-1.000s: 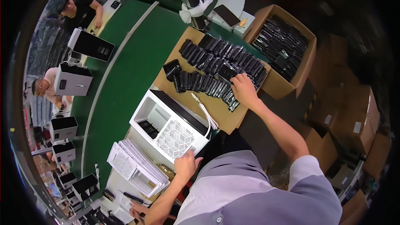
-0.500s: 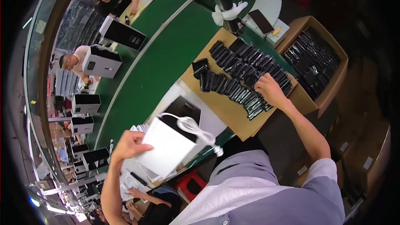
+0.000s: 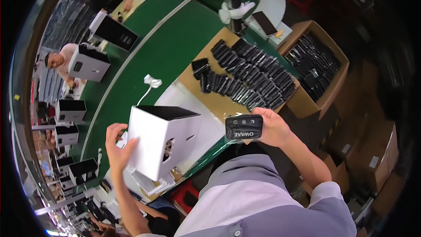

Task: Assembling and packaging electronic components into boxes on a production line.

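A white, box-shaped appliance (image 3: 147, 138) with a black top panel stands at the near left of the bench. Its front has a ragged opening and a narrow slot, and a white cord with a plug (image 3: 152, 81) trails from its far side. My left hand (image 3: 117, 147) is beside its left face, fingers spread, the thumb at the casing. In front of my body, my right hand (image 3: 274, 129) grips a small black remote control (image 3: 244, 127) in a clear plastic sleeve. Beyond it, rows of similar wrapped black remotes (image 3: 250, 72) lie on a cardboard sheet (image 3: 186, 77).
An open carton (image 3: 322, 101) of wrapped black pieces stands at the right. Across the green belt (image 3: 153, 44) are more white appliances (image 3: 90, 63) and two people. A post with white cloth (image 3: 237, 13) rises at the far edge. Booklets (image 3: 151, 182) lie below the appliance.
My right hand has left the rows with a remote control and come toward my body. The white appliance has turned, its front opening now showing, and my left hand's fingers have spread.
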